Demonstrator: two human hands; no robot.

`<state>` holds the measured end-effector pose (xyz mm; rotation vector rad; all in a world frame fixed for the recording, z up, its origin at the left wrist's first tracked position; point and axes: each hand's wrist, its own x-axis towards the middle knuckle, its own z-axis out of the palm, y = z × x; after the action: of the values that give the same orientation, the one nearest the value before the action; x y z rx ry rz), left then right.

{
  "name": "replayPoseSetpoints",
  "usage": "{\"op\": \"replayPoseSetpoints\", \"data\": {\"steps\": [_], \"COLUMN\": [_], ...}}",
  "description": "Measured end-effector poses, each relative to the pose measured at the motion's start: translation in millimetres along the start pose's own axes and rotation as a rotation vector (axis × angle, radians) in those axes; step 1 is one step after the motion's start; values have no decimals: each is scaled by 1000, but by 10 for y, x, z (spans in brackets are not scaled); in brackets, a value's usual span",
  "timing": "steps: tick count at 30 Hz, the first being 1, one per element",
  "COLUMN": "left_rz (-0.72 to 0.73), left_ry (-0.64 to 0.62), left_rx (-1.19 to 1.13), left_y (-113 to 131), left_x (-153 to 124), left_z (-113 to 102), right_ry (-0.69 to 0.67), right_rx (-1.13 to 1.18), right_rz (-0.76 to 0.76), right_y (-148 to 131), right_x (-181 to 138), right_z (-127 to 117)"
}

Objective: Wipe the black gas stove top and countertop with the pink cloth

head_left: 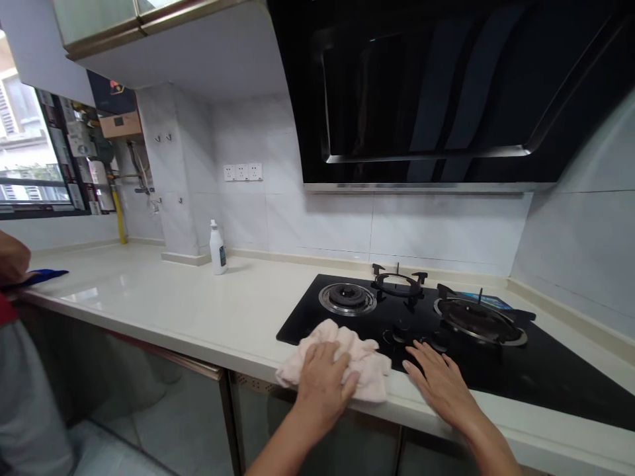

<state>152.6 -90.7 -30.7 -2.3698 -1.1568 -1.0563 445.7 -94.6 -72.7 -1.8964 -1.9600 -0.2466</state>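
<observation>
My left hand (325, 380) is pressed down on a crumpled pale pink cloth (364, 354), its fingers curled into the fabric. The cloth lies over the front left edge of the black glass gas hob (307, 324) and the counter's front edge. My right hand (439, 380) rests with fingers spread on the hob's front, beside the control knobs (399, 334). Behind the cloth is the left burner (347, 297), without a pan support on it. A black pan support (399, 284) stands at the hob's back middle, and the right burner (479, 320) has one over it.
A white bottle (217, 248) stands on the pale counter (163, 297) near the wall. At the far left, another person's arm (12, 258) is beside a blue cloth (44, 276). A black range hood (421, 99) slopes out above the hob.
</observation>
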Motion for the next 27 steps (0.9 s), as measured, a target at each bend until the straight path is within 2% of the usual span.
{"op": "replayPoseSetpoints", "data": {"steps": [4, 7, 9, 11, 14, 17, 22, 27], "left_rz": [-85, -201, -302, -389, -480, -482, -418, -213], "left_ry": [-37, -70, -105, -166, -233, -206, -168, -189], "left_rx": [193, 336, 403, 436, 453, 485, 446, 249], "left_y": [-739, -1265, -1489, -1563, -1410, -1094, -595, 31], "left_x": [-95, -131, -112, -52, 81, 200, 311, 343], "left_z": [-251, -435, -528, -571, -521, -392, -229, -44], "right_ry": [-14, -32, -38, -43, -51, -59, -70, -60], "right_rx": [16, 26, 30, 28, 23, 18, 8, -10], "right_rz": [22, 35, 39, 42, 43, 51, 53, 59], "right_y": [-38, -68, -88, -104, -121, -131, -143, -134], "right_x": [-3, -2, -1, 2, 10, 17, 18, 20], "right_z": [-41, -59, -67, -74, -84, -96, -117, -104]}}
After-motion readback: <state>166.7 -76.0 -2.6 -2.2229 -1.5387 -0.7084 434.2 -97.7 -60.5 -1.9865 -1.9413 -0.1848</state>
